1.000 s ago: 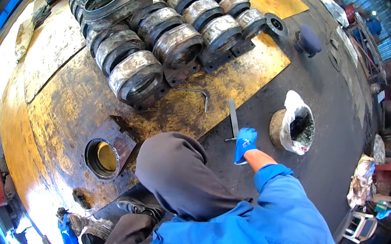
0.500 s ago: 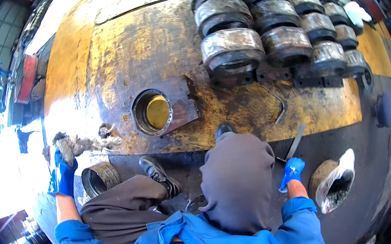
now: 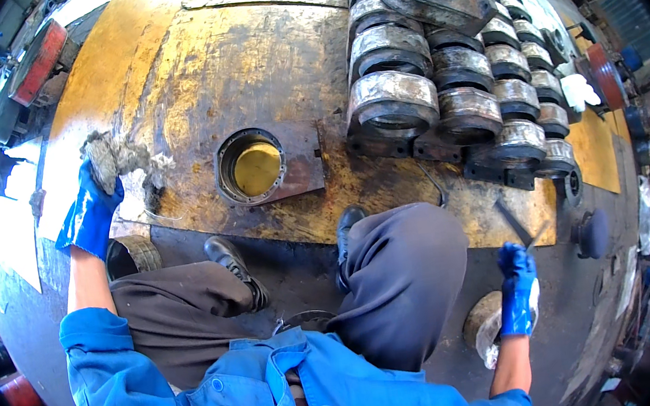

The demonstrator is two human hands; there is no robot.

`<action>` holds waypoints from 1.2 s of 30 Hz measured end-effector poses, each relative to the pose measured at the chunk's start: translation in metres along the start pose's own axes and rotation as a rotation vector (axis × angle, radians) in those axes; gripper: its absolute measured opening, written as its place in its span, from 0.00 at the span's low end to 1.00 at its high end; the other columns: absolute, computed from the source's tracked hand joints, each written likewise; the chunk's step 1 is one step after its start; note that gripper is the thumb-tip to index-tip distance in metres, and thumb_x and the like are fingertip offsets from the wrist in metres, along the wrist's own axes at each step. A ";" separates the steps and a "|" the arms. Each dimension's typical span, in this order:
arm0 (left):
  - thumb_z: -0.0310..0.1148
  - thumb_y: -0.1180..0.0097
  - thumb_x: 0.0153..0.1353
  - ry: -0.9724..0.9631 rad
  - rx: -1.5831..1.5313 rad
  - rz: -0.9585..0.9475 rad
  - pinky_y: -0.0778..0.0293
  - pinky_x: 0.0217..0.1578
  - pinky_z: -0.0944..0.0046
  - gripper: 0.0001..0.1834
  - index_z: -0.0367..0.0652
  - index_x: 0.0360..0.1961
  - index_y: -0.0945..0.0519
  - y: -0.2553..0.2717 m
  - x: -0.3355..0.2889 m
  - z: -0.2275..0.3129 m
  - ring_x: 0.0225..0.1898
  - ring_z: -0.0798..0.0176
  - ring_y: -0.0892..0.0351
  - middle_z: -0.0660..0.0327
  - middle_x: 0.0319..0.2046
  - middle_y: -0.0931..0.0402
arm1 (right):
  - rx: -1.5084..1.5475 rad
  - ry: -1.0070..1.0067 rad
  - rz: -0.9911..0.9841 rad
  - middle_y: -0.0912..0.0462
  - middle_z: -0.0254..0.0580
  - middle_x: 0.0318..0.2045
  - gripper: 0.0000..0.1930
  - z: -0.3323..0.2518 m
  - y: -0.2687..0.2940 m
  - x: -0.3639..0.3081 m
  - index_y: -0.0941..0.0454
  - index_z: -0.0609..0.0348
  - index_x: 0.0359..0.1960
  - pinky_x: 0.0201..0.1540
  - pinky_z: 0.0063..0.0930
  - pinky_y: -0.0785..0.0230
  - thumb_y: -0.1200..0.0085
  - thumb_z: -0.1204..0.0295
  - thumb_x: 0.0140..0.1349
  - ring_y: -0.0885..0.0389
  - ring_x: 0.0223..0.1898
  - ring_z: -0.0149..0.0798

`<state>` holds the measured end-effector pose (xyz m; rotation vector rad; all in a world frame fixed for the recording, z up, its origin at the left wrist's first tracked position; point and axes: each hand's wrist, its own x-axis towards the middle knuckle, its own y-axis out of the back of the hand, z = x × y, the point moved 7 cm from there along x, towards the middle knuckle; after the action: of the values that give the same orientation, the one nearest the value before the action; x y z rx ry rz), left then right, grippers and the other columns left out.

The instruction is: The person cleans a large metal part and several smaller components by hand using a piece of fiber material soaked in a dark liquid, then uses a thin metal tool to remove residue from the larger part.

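Note:
My left hand (image 3: 92, 209), in a blue glove, grips a dirty grey wad of rags (image 3: 115, 156) and holds it against the left part of a large rusty yellow metal plate (image 3: 190, 74). My right hand (image 3: 517, 287), also gloved in blue, holds a flat metal scraper (image 3: 517, 225) whose blade lies on the plate's lower right edge. I sit with my knees up and my black shoes (image 3: 234, 261) resting near the plate's front edge. A round hole (image 3: 255, 168) with a yellow inside sits in the plate between my hands.
Several heavy grey metal rings (image 3: 440, 85) stand in rows on the plate's upper right. A small bucket lined with a bag (image 3: 485, 327) sits below my right hand. A metal can (image 3: 132, 255) stands by my left knee. White gloves (image 3: 578, 90) lie far right.
The view has swung so the plate fills more of it. My left hand has risen with the rags from near the floor onto the plate. My right hand stays on the scraper.

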<state>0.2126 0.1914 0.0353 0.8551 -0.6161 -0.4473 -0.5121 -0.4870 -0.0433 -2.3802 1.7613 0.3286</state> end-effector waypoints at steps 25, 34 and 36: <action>0.43 0.45 0.70 0.988 -1.859 0.496 0.14 0.27 0.65 0.13 0.48 0.43 0.16 -0.003 0.014 0.060 0.29 0.65 0.11 0.65 0.33 0.12 | -1.776 0.888 -1.151 0.18 0.45 0.53 0.30 0.055 -0.523 -0.194 0.37 0.46 0.69 0.43 0.57 0.24 0.46 0.72 0.64 0.12 0.45 0.50; 0.43 0.42 0.69 0.826 -1.875 0.398 0.14 0.28 0.65 0.11 0.48 0.43 0.16 0.005 0.014 0.035 0.31 0.66 0.12 0.66 0.34 0.12 | -1.984 0.628 -1.210 0.13 0.46 0.46 0.22 0.069 -0.552 -0.173 0.33 0.49 0.66 0.45 0.57 0.24 0.53 0.69 0.70 0.11 0.46 0.51; 0.42 0.43 0.69 0.823 -1.894 0.430 0.13 0.29 0.66 0.11 0.48 0.44 0.16 0.004 0.014 0.034 0.31 0.66 0.12 0.65 0.35 0.12 | -1.975 0.626 -1.229 0.12 0.46 0.47 0.20 0.061 -0.561 -0.175 0.31 0.50 0.64 0.45 0.56 0.24 0.54 0.69 0.71 0.11 0.47 0.51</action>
<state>0.2005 0.1666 0.0604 -0.9139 0.4919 -0.0961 -0.0293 -0.1461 -0.0552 -4.0739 -1.4476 1.6084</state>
